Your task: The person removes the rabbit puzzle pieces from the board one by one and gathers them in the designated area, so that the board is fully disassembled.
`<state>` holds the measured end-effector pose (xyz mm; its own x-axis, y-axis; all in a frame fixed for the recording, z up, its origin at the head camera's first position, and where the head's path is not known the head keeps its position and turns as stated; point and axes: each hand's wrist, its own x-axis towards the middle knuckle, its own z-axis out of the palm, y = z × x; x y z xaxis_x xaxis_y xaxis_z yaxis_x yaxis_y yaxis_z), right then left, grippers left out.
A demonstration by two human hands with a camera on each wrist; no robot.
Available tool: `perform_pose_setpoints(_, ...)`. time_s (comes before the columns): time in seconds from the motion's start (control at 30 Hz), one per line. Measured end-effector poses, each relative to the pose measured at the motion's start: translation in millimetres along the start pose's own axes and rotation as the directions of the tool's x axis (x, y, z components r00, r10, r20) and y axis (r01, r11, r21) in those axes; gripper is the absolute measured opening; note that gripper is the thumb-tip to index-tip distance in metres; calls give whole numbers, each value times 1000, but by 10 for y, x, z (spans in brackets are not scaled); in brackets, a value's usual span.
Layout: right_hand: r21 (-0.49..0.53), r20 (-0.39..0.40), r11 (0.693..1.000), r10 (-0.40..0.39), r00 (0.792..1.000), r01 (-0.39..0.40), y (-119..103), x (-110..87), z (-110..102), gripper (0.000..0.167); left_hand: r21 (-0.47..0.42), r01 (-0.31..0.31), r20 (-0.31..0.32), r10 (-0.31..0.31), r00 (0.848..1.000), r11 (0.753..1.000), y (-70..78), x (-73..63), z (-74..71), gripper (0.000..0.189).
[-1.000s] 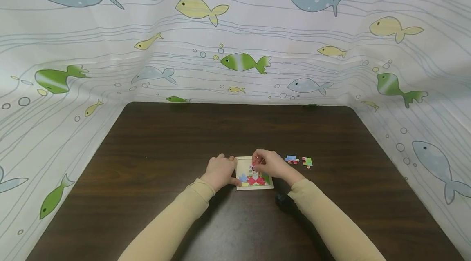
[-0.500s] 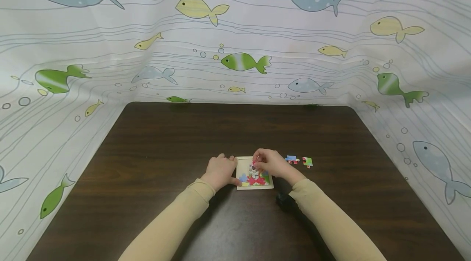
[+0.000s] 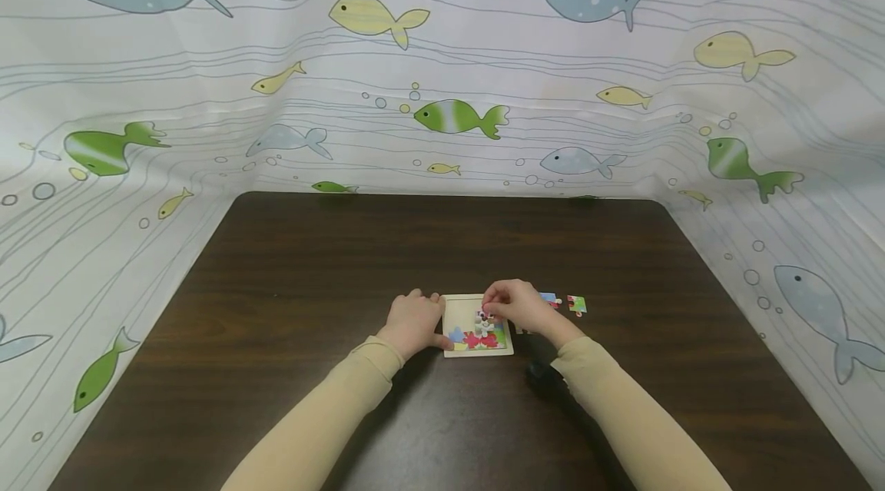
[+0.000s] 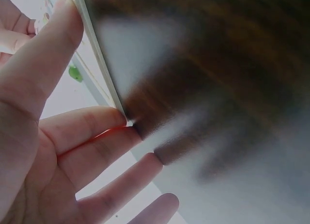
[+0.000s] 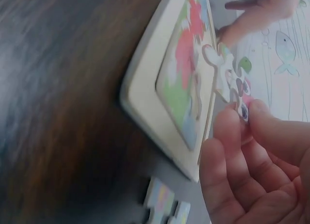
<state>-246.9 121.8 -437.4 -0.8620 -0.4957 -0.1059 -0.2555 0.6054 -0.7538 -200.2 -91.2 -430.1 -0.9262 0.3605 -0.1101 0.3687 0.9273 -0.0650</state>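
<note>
A shallow wooden puzzle tray point(image 3: 478, 353) lies on the dark table, its lower part filled with joined red, green and blue pieces. My left hand point(image 3: 412, 324) rests along the tray's left edge, thumb near the front corner and fingertips near the back one. The left wrist view shows that thumb point(image 4: 53, 44) on the rim, the fingers fairly straight. With thumb and index finger, my right hand point(image 3: 520, 306) pinches a white and pink puzzle piece point(image 5: 232, 83) with a cartoon face. It is tilted over the tray; whether it is one piece or two joined is unclear.
Loose puzzle pieces lie right of the tray, including a blue one point(image 3: 549, 299) and a green one point(image 3: 577, 305). Loose pieces point(image 5: 162, 197) also show beside the tray in the right wrist view. A fish-patterned curtain point(image 3: 456, 76) surrounds the table's back and sides.
My right hand has shifted slightly to the right with the pinched puzzle piece, baring more of the tray's back part. My left hand has stayed at the tray's left edge.
</note>
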Motion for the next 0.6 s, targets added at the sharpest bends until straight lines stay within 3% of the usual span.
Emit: perform_pose_setpoints(0.6,-12,-61,999,36,997,-37,237,-195,-266,6,-5,5,21,-5,1000,1000,9,-10,-30,86)
